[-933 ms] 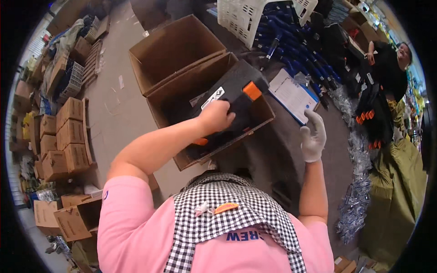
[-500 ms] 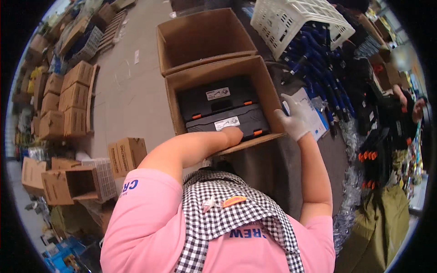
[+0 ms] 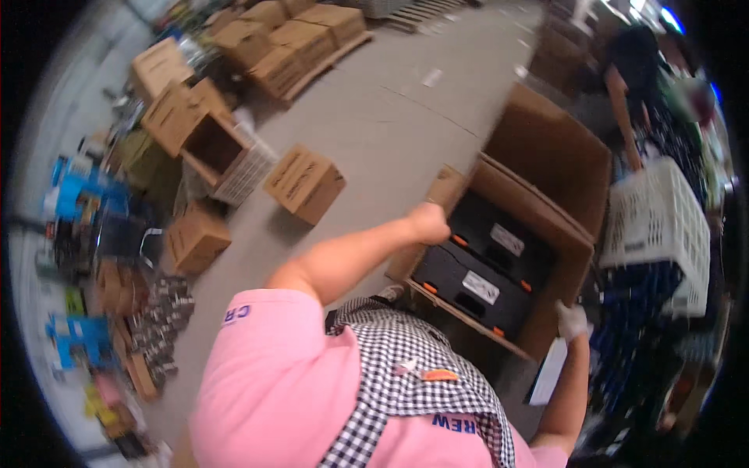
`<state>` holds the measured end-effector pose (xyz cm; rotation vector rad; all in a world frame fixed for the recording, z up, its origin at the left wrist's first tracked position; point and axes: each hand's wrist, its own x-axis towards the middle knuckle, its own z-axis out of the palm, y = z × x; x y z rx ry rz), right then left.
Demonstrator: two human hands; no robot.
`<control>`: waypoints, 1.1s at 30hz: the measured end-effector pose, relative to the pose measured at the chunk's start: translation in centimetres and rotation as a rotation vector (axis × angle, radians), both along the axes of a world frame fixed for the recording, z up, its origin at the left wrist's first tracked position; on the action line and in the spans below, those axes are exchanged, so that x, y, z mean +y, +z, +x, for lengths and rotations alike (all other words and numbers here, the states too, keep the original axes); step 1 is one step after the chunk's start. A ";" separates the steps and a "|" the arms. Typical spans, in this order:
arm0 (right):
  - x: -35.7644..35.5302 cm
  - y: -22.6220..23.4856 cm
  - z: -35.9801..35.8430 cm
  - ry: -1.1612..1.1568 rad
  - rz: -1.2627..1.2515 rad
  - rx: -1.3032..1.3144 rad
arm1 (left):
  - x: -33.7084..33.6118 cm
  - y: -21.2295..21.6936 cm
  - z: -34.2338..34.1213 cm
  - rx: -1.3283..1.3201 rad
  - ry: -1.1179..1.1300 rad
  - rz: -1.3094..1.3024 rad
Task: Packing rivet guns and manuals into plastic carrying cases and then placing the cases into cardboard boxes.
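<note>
Two black plastic tool cases with orange latches, a far case (image 3: pixel 488 222) and a near case (image 3: pixel 449 269), lie side by side inside an open cardboard box (image 3: pixel 538 331). My bare left hand (image 3: pixel 429 224) is closed over the top edge of the box's left wall. At the opposite wall, my right hand (image 3: pixel 572 320), in a pale glove, grips the box's upper edge; its fingertips are slightly blurred. A white sheet on a blue board (image 3: pixel 550 373) shows below that hand.
A second open carton (image 3: pixel 546 148) adjoins the far side. A white plastic crate (image 3: pixel 659 234) and blue-handled items (image 3: pixel 636 312) are at right, with another person's arm (image 3: pixel 624 117) behind. A closed carton (image 3: pixel 304 183) stands on the floor at left; stacked cartons (image 3: pixel 304 47) sit on a pallet beyond.
My view has swung, so the box appears tilted and farther right. My left hand has left the near case for the box's left edge. My right hand has closed on the right edge.
</note>
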<state>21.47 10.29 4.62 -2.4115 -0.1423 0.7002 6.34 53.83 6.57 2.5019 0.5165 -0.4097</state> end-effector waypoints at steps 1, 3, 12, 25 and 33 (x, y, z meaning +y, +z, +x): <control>-1.5 -0.9 0.6 0.013 -0.025 0.017 | -1.1 1.4 0.7 -0.002 -0.015 0.033; -1.6 -2.3 2.1 0.128 0.134 0.080 | 0.5 0.1 1.2 0.074 -0.218 0.154; -3.2 -2.3 1.8 0.227 -0.038 0.126 | 4.0 0.5 -5.0 0.044 -0.186 -0.130; 23.1 9.6 -11.1 0.270 -0.070 0.360 | 22.5 -1.9 -23.6 0.033 0.016 -0.440; 50.5 -3.8 -12.4 0.743 -0.227 0.068 | 47.6 -7.5 -30.7 0.040 0.186 -0.246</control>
